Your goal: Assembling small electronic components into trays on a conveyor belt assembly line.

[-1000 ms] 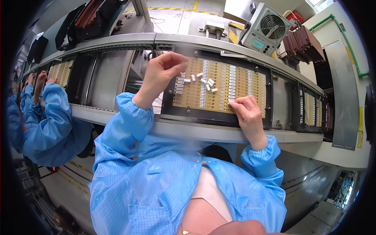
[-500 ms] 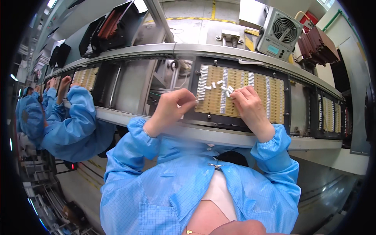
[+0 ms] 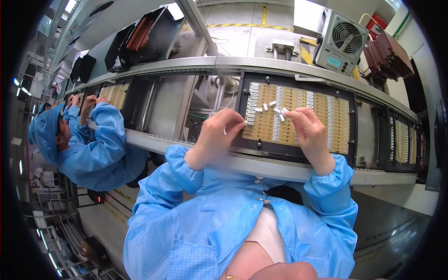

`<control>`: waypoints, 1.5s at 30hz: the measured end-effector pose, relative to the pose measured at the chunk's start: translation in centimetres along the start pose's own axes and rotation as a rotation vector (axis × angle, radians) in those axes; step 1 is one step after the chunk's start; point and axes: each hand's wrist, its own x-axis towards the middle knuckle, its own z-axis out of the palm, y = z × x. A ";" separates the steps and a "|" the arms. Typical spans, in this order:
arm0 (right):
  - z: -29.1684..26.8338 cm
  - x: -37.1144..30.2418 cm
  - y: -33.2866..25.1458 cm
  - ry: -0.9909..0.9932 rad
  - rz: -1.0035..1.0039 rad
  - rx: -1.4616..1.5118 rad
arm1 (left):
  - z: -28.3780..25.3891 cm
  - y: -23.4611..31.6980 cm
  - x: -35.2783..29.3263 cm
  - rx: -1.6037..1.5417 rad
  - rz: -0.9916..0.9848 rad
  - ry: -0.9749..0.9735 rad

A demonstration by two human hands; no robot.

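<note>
A tan circuit board panel [image 3: 293,135] lies in a black frame [image 3: 351,135], with columns of small white block-shaped components along it. Beside the panel's left edge, my left hand [image 3: 212,137] pinches a small white component at the lower end of the leftmost column; another white piece [image 3: 225,132] shows by its curled fingers. Over the panel's middle, my right hand [image 3: 313,135] has thumb and forefinger closed on a small white component, partly hidden by the fingertips. Several loose white components [image 3: 265,107] lie scattered on the board between my hands.
The frame rides on a metal conveyor whose far rail [image 3: 261,63] runs across behind it. A fan unit [image 3: 340,42] stands beyond at the right. Another framed board [image 3: 403,140] sits farther right. At the left, a co-worker in blue [image 3: 93,144] works along the same line.
The whole view has shifted, moving the scene slightly rightward. My right fingers remain by the loose white components, with the hand spread wider below; my left hand stays at the board's left edge.
</note>
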 end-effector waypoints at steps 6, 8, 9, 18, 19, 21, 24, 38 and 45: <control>-1.5 -0.3 -0.4 0.046 0.144 0.208 | -0.1 0.8 -0.2 -0.425 -0.244 -0.130; -2.6 -1.0 -0.2 0.031 0.162 0.222 | 0.1 0.8 -0.4 -0.369 -0.212 -0.100; -3.0 -1.2 -0.1 0.034 0.234 0.273 | 0.1 0.7 -0.5 -0.316 -0.178 -0.073; -3.3 -2.6 1.0 0.118 0.269 0.292 | 1.3 0.2 -0.5 -0.005 0.015 0.027; -3.3 -2.7 1.0 0.129 0.260 0.288 | 1.5 -0.1 -0.6 0.094 0.113 0.039; -3.2 -2.8 1.0 0.144 0.258 0.286 | 1.7 0.0 -0.6 0.112 0.101 0.046; -3.2 -2.9 0.8 0.152 0.242 0.247 | 2.1 -0.1 -0.5 0.146 0.086 0.058; -2.8 -3.1 0.4 0.160 0.215 0.180 | 2.0 1.2 0.5 0.498 0.330 0.007; -2.7 -3.0 0.2 0.171 0.206 0.169 | 2.3 1.5 0.9 0.507 0.322 -0.047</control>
